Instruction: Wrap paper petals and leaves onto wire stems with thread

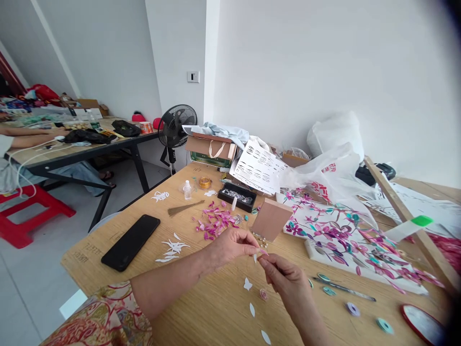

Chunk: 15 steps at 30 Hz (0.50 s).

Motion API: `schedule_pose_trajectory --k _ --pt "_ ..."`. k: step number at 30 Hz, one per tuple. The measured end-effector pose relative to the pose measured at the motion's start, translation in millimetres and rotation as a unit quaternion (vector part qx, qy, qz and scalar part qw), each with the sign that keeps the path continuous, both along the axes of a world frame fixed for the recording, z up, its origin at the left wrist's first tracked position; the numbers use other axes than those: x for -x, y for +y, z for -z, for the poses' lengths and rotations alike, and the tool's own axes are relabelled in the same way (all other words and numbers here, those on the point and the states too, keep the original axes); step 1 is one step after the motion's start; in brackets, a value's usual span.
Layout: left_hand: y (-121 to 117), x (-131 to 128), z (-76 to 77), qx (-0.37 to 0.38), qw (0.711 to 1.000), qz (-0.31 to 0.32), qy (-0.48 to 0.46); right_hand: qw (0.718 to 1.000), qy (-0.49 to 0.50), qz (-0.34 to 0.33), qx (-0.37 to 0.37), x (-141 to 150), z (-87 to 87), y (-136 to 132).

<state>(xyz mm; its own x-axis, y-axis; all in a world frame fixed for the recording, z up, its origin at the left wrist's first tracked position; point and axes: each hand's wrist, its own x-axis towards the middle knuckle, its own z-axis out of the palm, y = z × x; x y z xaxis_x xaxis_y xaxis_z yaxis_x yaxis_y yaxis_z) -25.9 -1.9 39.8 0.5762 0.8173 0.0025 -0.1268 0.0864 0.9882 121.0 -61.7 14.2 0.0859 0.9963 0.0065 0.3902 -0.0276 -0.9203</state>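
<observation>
My left hand [236,246] and my right hand [284,275] meet over the table, thumbs and forefingers pinched close together. Between the fingertips is a small pink petal [264,251], partly hidden, with fingers of both hands on it. A white leaf-shaped piece [255,258] shows just under the left fingertips; whether it is held or hangs there I cannot tell. Below the hands lie more white cut-out pieces [252,310] and a pink thread spool [263,294]. A heap of pink petals [216,221] lies beyond my left hand.
A black phone [130,241] and white slivers [173,250] lie left. Behind stand a brown block [272,219] and a black tray [236,197]. Finished flower sprays [334,226], tweezers [345,287] and spools [353,309] lie right. Another person's arm [32,134] rests on the far table.
</observation>
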Motion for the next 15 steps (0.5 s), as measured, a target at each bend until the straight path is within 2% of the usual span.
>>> schedule_pose_trajectory --k 2,4,6,9,12,15 --pt "1 -2 -0.1 -0.032 0.999 -0.021 0.036 1.000 -0.020 0.002 -0.007 7 0.1 -6" --pt "1 -3 -0.5 -0.104 0.989 -0.049 0.093 0.996 -0.081 0.003 -0.044 10 -4.8 -12" --pt "1 -3 -0.6 -0.199 0.967 -0.064 0.148 0.982 -0.162 0.006 -0.096 10 -13.5 -16" --pt "0 -1 -0.1 -0.303 0.933 -0.038 0.191 0.955 -0.259 0.005 -0.147 3 -29.7 -19" --pt "-2 2 0.2 -0.302 0.936 0.026 0.176 0.944 -0.295 -0.010 -0.143 -10 -42.3 -13" --pt "-4 4 0.1 -0.189 0.972 0.088 0.104 0.966 -0.239 -0.039 -0.086 -21 -42.0 -2"
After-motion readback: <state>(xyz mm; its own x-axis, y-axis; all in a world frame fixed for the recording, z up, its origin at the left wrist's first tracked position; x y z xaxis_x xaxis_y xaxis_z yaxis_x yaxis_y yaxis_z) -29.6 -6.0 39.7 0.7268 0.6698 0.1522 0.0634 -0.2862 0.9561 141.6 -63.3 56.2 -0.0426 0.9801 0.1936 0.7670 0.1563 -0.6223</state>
